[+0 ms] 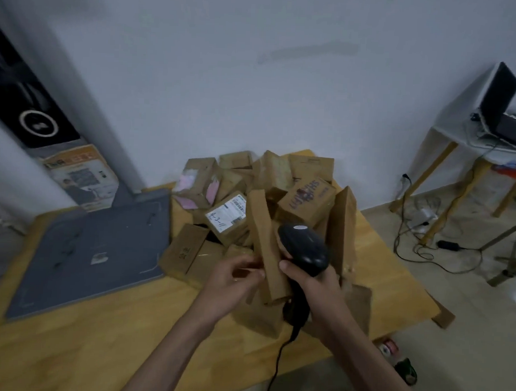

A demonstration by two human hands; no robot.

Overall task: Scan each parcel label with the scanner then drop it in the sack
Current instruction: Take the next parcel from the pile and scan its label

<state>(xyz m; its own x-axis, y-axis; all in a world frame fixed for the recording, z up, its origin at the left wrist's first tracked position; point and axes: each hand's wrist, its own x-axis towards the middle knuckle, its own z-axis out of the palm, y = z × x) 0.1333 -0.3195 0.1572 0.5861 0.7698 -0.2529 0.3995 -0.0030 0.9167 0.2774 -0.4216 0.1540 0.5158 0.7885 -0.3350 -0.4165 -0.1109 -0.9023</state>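
Near the front edge of the worktop (106, 330), the two hands are close together around one parcel. The left hand (233, 278) pinches the lower side of a long, narrow brown parcel (264, 242), which stands nearly upright. The right hand (309, 280) is wrapped around the grip of a black scanner (304, 246), its head just beside the parcel's right side; a black cable (277, 368) trails from the handle over the worktop edge. Behind them lies a heap of brown parcels (280, 178), one labelled box (226, 216) facing up with handwriting on its white label. Left of the heap lies a grey mat (97, 248). A sack cannot be made out.
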